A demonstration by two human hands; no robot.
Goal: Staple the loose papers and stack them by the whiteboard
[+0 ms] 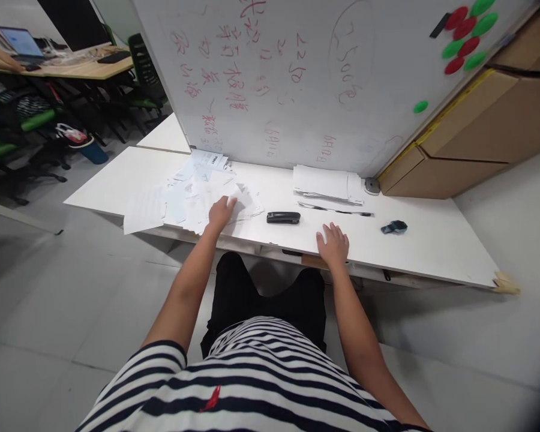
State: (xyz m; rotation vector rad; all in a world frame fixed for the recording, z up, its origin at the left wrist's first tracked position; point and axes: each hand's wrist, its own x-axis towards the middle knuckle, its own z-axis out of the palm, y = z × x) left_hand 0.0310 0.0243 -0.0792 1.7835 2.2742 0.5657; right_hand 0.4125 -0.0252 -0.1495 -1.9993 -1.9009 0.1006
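Observation:
My left hand (222, 214) is over the right side of a messy heap of loose papers (193, 198). Its thumb and fingers are closed on the edge of a white sheet of paper (237, 194). Flat near the desk's front edge lies my right hand (334, 245), fingers a little apart and holding nothing. Between the two hands sits a black stapler (283, 218). Behind my right hand are a neat stack of white paper (326, 183) and a thin black-and-white strip or pen-like stick (335, 209).
A whiteboard (270, 78) with red writing and magnets stands along the desk's back edge. Cardboard boxes (490, 120) are at the right. A dark blue watch-like object (394, 227) and a small grey device (371, 185) lie on the white desk (441, 252). Another person's arm (0, 57) shows far left.

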